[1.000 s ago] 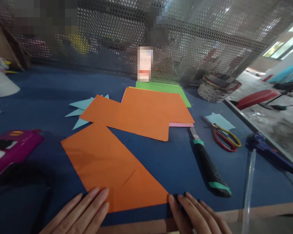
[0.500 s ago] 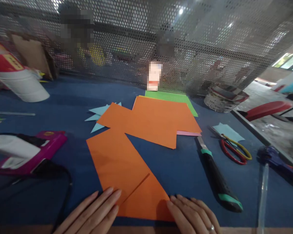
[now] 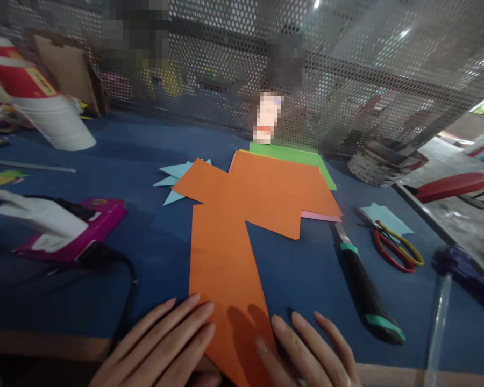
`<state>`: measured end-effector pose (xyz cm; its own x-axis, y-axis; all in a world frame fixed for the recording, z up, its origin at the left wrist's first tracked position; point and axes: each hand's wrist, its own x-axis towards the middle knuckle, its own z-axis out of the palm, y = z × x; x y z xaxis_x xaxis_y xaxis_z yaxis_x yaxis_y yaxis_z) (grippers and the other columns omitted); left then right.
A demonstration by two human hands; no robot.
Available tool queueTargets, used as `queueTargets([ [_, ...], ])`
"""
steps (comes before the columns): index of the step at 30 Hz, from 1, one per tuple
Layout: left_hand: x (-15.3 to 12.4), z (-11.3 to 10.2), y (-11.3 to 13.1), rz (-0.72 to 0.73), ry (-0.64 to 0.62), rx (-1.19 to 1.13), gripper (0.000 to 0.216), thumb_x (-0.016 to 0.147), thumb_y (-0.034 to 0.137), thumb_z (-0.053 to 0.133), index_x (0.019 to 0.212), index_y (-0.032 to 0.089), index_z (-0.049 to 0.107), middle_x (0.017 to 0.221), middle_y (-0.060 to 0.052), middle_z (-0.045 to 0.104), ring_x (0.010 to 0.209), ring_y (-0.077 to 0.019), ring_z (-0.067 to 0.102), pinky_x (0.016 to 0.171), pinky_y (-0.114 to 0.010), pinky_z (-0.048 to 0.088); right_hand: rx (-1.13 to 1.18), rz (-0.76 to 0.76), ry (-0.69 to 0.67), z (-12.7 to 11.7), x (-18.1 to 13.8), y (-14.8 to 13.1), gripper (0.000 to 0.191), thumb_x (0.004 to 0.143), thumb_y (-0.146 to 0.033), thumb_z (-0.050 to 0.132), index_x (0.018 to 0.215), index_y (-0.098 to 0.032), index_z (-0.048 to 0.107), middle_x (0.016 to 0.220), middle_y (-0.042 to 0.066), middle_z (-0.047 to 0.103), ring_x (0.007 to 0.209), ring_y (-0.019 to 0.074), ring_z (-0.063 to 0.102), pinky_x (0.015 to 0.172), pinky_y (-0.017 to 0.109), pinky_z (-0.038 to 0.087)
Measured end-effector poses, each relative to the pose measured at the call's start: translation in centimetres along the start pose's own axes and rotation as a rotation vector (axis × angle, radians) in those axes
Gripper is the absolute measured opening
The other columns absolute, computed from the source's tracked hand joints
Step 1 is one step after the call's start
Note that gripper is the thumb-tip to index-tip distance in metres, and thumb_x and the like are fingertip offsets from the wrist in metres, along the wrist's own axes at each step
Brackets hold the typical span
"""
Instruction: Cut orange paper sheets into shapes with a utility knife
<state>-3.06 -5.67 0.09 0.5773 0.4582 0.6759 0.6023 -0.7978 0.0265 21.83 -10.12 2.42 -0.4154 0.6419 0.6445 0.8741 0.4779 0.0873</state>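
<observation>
A folded orange paper sheet [image 3: 221, 263] lies on the blue table top [image 3: 306, 274] and points toward me. My left hand [image 3: 165, 344] rests flat at its near left edge, fingers stretched out and touching the paper. My right hand [image 3: 306, 349] lies at the sheet's near right edge, fingers spread, the thumb side on the paper. Neither hand holds anything. Behind the sheet sits a stack of orange paper [image 3: 266, 188] over pink and green sheets [image 3: 302, 158].
A black utility knife [image 3: 365, 290] and red-yellow scissors [image 3: 395, 247] lie right. Light blue scraps [image 3: 177, 177] lie beyond the sheet. A magenta glue gun [image 3: 89, 226] with black cord is left. A woven basket [image 3: 381, 161], a purple tool [image 3: 463, 269] and a mesh wall [image 3: 347, 64] stand behind.
The orange sheet has turned clockwise and slid toward me, its long edge now running straight away. Both hands have shifted with it; the right hand's fingers have spread.
</observation>
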Motion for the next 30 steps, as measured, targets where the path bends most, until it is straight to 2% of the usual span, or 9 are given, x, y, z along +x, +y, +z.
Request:
queueTargets([
  [4,0.2,0.0,0.6,-0.093,0.033,-0.06,0.026,0.085,0.016,0.062,0.11,0.013,0.068,0.117,-0.004,0.07,0.121,-0.0193,0.057,0.112,-0.037,0.036,0.102,0.042,0.199,1.3,0.2,-0.3,0.04,0.103,-0.024,0.038,0.088,-0.029,0.074,0.086,-0.009,0.078,0.096,0.0091,0.068,0.11,0.031,0.038],
  [6,0.3,-0.1,0.8,-0.108,0.041,-0.097,0.025,0.083,0.011,0.063,0.108,0.012,0.068,0.114,-0.005,0.071,0.118,-0.019,0.058,0.11,-0.035,0.038,0.167,0.059,0.219,1.3,0.5,-0.3,0.045,0.105,-0.028,0.033,0.087,-0.027,0.074,0.087,-0.009,0.078,0.097,0.0094,0.066,0.11,0.03,0.037],
  [7,0.4,-0.2,0.8,-0.111,0.041,-0.112,0.026,0.082,0.009,0.063,0.107,0.012,0.068,0.113,-0.005,0.071,0.118,-0.0182,0.058,0.109,-0.035,0.039,0.198,0.061,0.17,1.1,0.7,-0.2,0.045,0.105,-0.028,0.032,0.09,-0.025,0.074,0.092,-0.008,0.078,0.101,0.0105,0.065,0.11,0.03,0.036],
  [11,0.6,-0.4,0.9,-0.172,0.058,-0.154,0.026,0.082,0.002,0.061,0.104,0.014,0.068,0.11,-0.004,0.071,0.115,-0.0163,0.058,0.102,-0.033,0.044,0.288,0.027,-0.172,-0.4,1.4,0.6,0.036,0.104,-0.023,0.032,0.116,-0.018,0.065,0.119,-0.001,0.071,0.119,0.0167,0.054,0.11,0.035,0.032],
  [13,0.5,-0.4,0.9,-0.188,0.064,-0.162,0.024,0.083,0.002,0.061,0.103,0.014,0.068,0.109,-0.004,0.07,0.114,-0.0164,0.058,0.099,-0.033,0.045,0.31,0.017,-0.246,-0.9,1.7,1.0,0.034,0.104,-0.022,0.032,0.122,-0.017,0.061,0.121,-0.001,0.07,0.12,0.0166,0.053,0.11,0.034,0.03],
  [18,0.3,-0.4,0.9,-0.217,0.063,-0.182,0.025,0.083,0.0,0.058,0.101,0.014,0.068,0.108,-0.005,0.068,0.113,-0.0168,0.057,0.096,-0.034,0.046,0.37,0.079,-0.291,-0.7,2.5,1.1,0.038,0.105,-0.032,0.027,0.124,-0.019,0.058,0.118,0.0,0.07,0.118,0.015,0.053,0.108,0.03,0.028],
  [23,0.1,-0.4,1.0,-0.237,0.065,-0.2,0.029,0.081,-0.006,0.055,0.1,0.012,0.067,0.107,-0.005,0.066,0.112,-0.0174,0.056,0.095,-0.035,0.046,0.424,0.171,-0.292,-0.8,2.8,0.8,0.034,0.105,-0.029,0.028,0.12,-0.021,0.058,0.111,0.0,0.071,0.115,0.0137,0.055,0.105,0.029,0.03],
  [27,0.1,-0.2,1.1,-0.29,0.096,-0.217,0.029,0.08,-0.006,0.054,0.099,0.013,0.066,0.105,-0.005,0.066,0.11,-0.0187,0.058,0.095,-0.038,0.047,0.47,0.134,-0.269,-0.9,2.6,1.3,0.021,0.101,-0.031,0.042,0.108,-0.021,0.058,0.098,0.001,0.072,0.107,0.0153,0.06,0.1,0.029,0.037],
  [30,0.4,-0.2,1.1,-0.311,0.099,-0.202,0.028,0.081,-0.005,0.056,0.098,0.015,0.066,0.103,-0.004,0.067,0.105,-0.0178,0.06,0.096,-0.039,0.047,0.467,0.088,-0.279,-0.7,2.6,1.7,0.012,0.097,-0.026,0.05,0.105,-0.02,0.057,0.093,0.002,0.071,0.103,0.0165,0.062,0.097,0.03,0.041],
])
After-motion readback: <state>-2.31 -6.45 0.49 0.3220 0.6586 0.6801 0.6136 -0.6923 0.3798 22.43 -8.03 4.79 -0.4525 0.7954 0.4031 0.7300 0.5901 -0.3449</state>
